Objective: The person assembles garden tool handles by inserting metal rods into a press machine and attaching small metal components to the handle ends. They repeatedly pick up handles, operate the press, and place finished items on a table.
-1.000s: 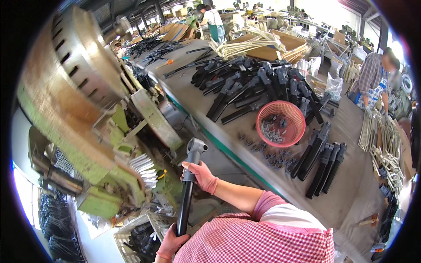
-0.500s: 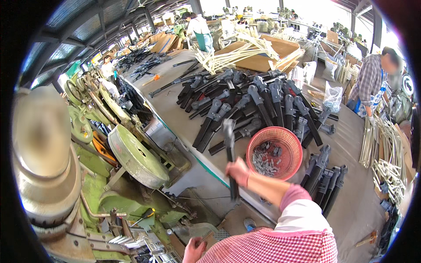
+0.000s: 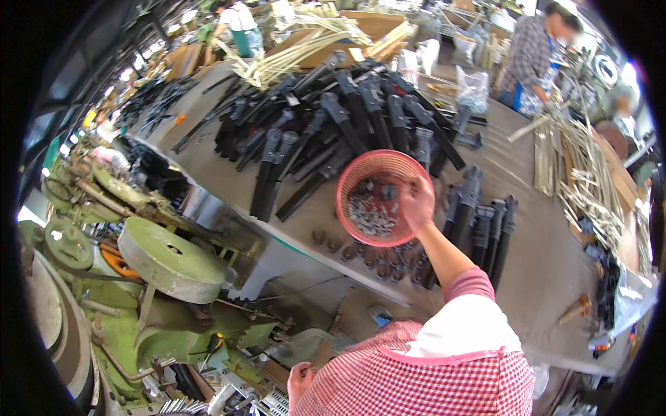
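My right hand reaches over the right side of a red plastic basket. It is blurred, so I cannot tell whether it grips the rim or reaches inside. Small grey metal pieces lie in the bottom of the basket. Beyond it spreads a pile of black tubes with grey joint heads, and more such tubes lie to its right. Several dark, rounded parts sit along the near side of the basket. My left hand is low by the machine, fingers curled; what they hold is hidden.
A green machine with a large round wheel stands to the left of the table. Pale strips lie in bundles on the right, near a person in a checked shirt. A wooden-handled tool lies at the right.
The black tube with a grey head has left my right hand, which is now at the basket. My view has turned, shifting the scene left and up. My left hand stays low.
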A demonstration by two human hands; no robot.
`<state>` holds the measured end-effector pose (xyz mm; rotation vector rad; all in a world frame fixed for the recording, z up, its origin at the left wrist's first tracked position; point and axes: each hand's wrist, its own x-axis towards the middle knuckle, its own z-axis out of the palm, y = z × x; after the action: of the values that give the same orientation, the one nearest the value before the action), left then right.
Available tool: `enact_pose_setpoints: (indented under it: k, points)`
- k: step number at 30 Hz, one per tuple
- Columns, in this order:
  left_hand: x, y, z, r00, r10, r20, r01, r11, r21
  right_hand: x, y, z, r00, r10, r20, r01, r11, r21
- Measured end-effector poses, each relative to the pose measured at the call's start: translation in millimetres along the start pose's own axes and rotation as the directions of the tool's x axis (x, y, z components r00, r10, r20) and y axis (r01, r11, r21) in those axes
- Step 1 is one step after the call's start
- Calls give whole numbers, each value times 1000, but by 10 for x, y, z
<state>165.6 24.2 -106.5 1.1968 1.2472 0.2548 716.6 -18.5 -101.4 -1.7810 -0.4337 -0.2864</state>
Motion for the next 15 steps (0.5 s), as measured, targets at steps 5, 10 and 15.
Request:
enact_pose_setpoints:
  k: [5, 10, 15]
  points:
    - [65, 37, -11, 1000, -3, 19, 0, 984, 178, -940, 712, -1724, 891, 335, -307, -441, 477, -760]
    - [166, 199, 70, 986, 56, 155, -111, 921, 373, -1385, 756, -1963, 888, 424, -179, -413, 564, -715]
    - [178, 326, 109, 947, 124, 296, -242, 880, 409, -1133, 657, -1361, 769, 631, -103, -489, 477, -731]
